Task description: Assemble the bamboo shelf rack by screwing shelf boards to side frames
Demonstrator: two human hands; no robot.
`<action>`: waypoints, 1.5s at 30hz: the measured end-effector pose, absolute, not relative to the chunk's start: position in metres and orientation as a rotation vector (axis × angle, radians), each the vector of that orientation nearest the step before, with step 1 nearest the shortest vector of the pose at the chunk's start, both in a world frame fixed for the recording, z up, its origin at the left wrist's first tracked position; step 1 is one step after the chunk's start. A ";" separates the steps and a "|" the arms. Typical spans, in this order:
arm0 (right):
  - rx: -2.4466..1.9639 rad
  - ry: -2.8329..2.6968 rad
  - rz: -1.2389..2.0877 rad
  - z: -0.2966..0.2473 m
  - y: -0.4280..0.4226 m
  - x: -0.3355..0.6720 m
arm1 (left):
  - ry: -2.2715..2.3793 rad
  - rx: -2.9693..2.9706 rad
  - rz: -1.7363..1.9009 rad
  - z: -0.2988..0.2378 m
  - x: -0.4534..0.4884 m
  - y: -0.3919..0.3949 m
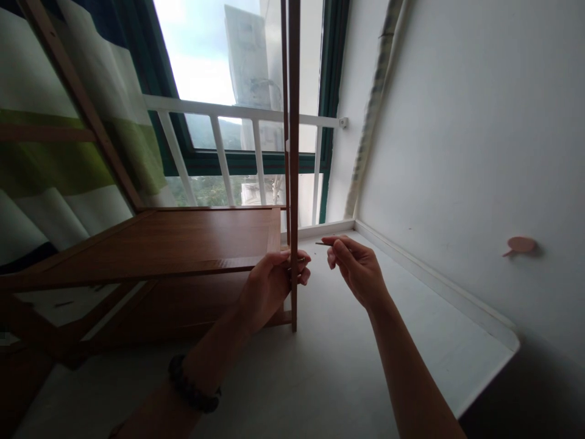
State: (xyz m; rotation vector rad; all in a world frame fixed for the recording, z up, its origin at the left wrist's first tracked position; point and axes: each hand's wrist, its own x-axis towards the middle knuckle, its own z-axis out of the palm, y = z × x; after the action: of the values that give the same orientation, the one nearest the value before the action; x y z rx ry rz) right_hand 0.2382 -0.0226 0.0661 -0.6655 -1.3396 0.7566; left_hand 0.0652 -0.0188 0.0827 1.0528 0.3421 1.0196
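A brown wooden shelf unit (214, 238) stands on a white surface, one slim upright post (294, 152) at its right side. My left hand (274, 280) is closed around this post where the upper shelf board meets it. Its fingertips show on the post's right side, and a small thin thing may lie at them, too unclear to name. To the right, apart from the post, my right hand (354, 259) pinches a thin, dark metal rod (323, 244) between thumb and fingers. The rod points left toward the post; its other end is hidden in the hand.
Behind the shelf are a white railing (214, 111) and a window with a dark green frame (336, 79). A striped curtain (128, 140) hangs at left. The white surface (411, 329) has a raised rim by the right wall, where a pink hook (521, 244) is fixed.
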 end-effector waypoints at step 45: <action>-0.615 -1.475 0.906 0.075 -0.036 0.245 | 0.397 1.110 0.996 0.080 0.064 -0.020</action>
State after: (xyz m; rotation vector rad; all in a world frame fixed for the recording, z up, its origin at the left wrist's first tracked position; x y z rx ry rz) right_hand 0.2450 -0.0364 0.0747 -0.6152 -1.4753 0.9064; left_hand 0.0638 -0.0197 0.0801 1.1102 0.3966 0.9962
